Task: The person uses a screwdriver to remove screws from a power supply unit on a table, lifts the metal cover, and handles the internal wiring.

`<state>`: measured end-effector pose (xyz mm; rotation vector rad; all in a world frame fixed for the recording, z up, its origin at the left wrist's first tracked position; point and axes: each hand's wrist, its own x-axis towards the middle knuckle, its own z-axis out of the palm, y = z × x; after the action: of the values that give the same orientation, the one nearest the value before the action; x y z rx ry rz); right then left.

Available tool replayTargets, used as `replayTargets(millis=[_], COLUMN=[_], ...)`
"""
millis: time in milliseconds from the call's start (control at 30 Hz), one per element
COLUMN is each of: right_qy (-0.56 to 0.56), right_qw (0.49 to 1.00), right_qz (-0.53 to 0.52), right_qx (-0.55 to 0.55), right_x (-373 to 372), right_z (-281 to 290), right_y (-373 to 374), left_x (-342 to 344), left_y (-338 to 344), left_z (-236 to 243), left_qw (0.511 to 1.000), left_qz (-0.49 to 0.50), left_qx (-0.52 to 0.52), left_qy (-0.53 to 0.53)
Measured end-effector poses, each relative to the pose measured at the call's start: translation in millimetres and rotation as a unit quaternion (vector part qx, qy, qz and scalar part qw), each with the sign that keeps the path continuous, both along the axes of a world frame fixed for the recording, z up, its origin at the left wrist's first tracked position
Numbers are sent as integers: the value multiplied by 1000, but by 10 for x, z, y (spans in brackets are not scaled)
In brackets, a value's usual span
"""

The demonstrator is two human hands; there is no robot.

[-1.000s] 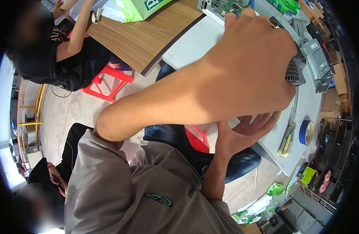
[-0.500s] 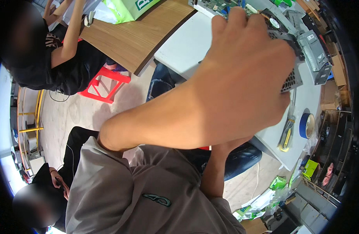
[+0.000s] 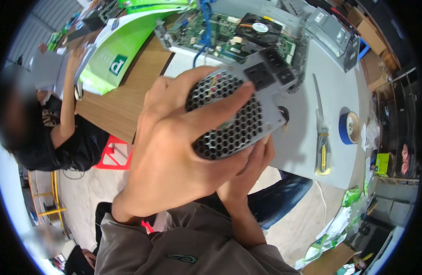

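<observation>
My left hand (image 3: 169,142) is closed round a silver metal power supply unit (image 3: 229,130) with a honeycomb grille and black sockets, held up tilted in front of me, one finger lying across the grille. My right hand (image 3: 245,172) is lower, behind the unit, fingers curled against it and partly hidden. Just beyond, an open computer chassis with a green circuit board (image 3: 222,34), black fan (image 3: 252,30) and blue cable (image 3: 206,27) rests on the white table (image 3: 334,169).
On the white table lie a yellow-handled tool (image 3: 323,156), blue tape roll (image 3: 348,126) and metal parts (image 3: 330,34). A wooden table (image 3: 110,114) holds green-white bags (image 3: 105,68). A person (image 3: 60,128) works at left near a red stool (image 3: 117,153); another (image 3: 78,261) sits lower left.
My left hand and the power supply have swung left in view, uncovering the unit's grille and the open chassis beyond. My view has shifted, showing more of the tables.
</observation>
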<state>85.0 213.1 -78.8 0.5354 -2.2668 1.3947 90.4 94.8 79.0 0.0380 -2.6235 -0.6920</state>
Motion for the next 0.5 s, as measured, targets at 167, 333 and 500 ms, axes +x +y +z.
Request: replayTargets(millis=[167, 333, 500], right_qy=[-22, -16, -38], right_qw=[997, 994, 993], right_qz=[4, 28, 51], right_qx=[-80, -102, -102], right_x=[23, 1, -6], right_z=[-28, -25, 18], right_y=[-24, 2, 37], left_x=[-33, 25, 11], left_y=[12, -113, -74], left_z=[-36, -138, -136], left_qw=[999, 992, 986], left_qz=[-20, -48, -47], left_qx=[-1, -113, -148], left_qy=[-25, -44, -58])
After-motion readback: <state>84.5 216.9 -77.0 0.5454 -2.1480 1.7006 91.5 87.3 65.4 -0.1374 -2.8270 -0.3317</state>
